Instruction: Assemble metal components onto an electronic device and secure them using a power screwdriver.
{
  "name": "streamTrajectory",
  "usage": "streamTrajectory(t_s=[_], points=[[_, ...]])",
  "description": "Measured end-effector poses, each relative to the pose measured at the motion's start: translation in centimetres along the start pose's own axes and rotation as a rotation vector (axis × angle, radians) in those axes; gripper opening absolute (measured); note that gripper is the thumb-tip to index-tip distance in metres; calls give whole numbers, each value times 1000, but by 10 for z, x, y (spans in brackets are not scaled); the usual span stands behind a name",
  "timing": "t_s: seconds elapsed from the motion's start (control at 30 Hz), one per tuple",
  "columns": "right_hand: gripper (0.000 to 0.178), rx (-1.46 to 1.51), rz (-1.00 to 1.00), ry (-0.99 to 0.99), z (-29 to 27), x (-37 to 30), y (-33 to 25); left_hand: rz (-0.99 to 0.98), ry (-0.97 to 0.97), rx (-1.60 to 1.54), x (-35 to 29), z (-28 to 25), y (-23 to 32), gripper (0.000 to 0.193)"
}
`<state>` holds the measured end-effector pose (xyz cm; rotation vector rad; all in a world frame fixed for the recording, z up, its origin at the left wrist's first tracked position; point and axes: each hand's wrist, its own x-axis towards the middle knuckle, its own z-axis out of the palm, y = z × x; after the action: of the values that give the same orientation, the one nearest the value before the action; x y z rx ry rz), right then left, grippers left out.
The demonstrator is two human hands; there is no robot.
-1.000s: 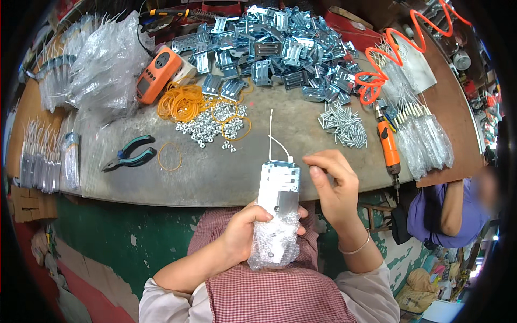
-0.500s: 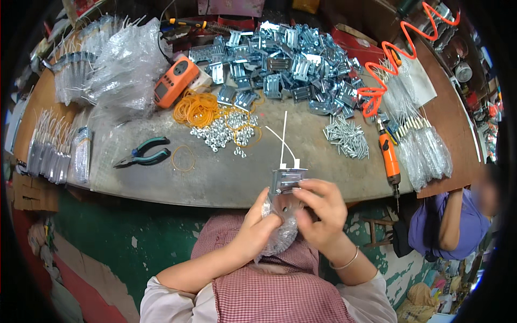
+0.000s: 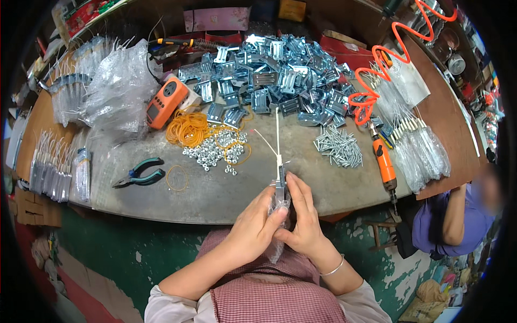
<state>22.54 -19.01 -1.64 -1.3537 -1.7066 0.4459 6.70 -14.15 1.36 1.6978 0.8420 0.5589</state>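
Observation:
Between my hands, above the table's front edge, a flat metal bracket part [image 3: 280, 180] stands on edge with two white wires rising from its top. Clear bubble wrap [image 3: 277, 252] covers its lower end and hangs over my lap. Gripping the wrapped end from the left is my left hand [image 3: 252, 225], thumb lying along it. On the other side my right hand [image 3: 305, 220] has its fingers pressed against the bracket. Thin pins or screws stick out at both sides of the part.
Beyond lie nuts [image 3: 207, 153], orange rubber bands [image 3: 186, 128], screws [image 3: 339, 146] and a heap of metal brackets [image 3: 280, 70]. Pliers [image 3: 141, 172] are left; an orange power screwdriver [image 3: 383, 161] on a coiled hose is right. Wrapped wired parts [image 3: 423, 145] line the right side.
The bracket part has turned from face-on to edge-on. My right hand has come in closer beside it, and the table now appears a little lower in view.

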Motion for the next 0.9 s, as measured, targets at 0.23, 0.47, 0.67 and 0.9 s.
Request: streamTrajectory(t_s=[0.23, 0.47, 0.67, 0.9], points=[[77, -55, 124, 136, 4, 6, -8, 230, 184, 301, 5, 5, 4, 33], [74, 106, 238, 141, -1, 5, -6, 79, 123, 434, 47, -47, 8, 15], [74, 139, 224, 136, -1, 9, -9, 428, 476, 1236, 165, -119, -23, 14], [75, 176, 280, 98, -5, 10, -4, 404, 340, 991, 154, -109, 25, 15]])
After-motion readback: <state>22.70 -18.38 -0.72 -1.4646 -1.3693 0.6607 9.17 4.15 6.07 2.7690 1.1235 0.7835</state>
